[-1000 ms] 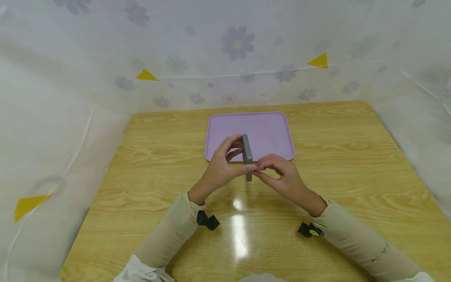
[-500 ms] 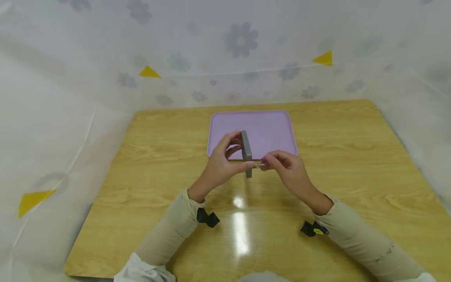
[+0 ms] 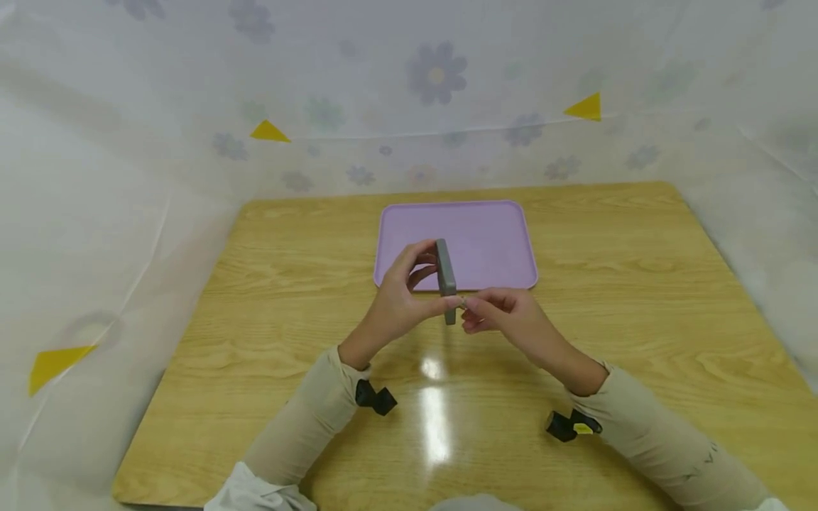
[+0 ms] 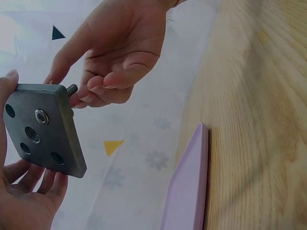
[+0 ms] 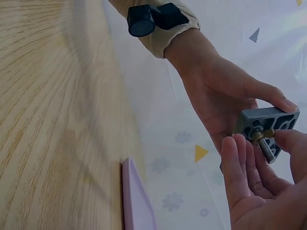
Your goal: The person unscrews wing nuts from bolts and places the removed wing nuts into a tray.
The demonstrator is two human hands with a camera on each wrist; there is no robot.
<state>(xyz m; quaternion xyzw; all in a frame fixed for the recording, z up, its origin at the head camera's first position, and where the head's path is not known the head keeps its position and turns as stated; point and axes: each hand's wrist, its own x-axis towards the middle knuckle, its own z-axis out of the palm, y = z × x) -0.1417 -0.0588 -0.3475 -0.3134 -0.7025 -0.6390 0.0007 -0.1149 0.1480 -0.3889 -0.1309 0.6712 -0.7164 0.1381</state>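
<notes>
Above the wooden table (image 3: 287,284), your left hand (image 3: 402,294) holds the grey plate (image 3: 446,266), likely stiff and weighty, best gripped by its edges, while your right hand (image 3: 514,319) pinches the probably slippery brass-coloured fitting (image 5: 259,136) around its bolt (image 5: 266,152).

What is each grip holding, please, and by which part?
The left grip holds the grey block by opposite edges; the right grip seemingly pinches the brass nut by its wing.
</notes>
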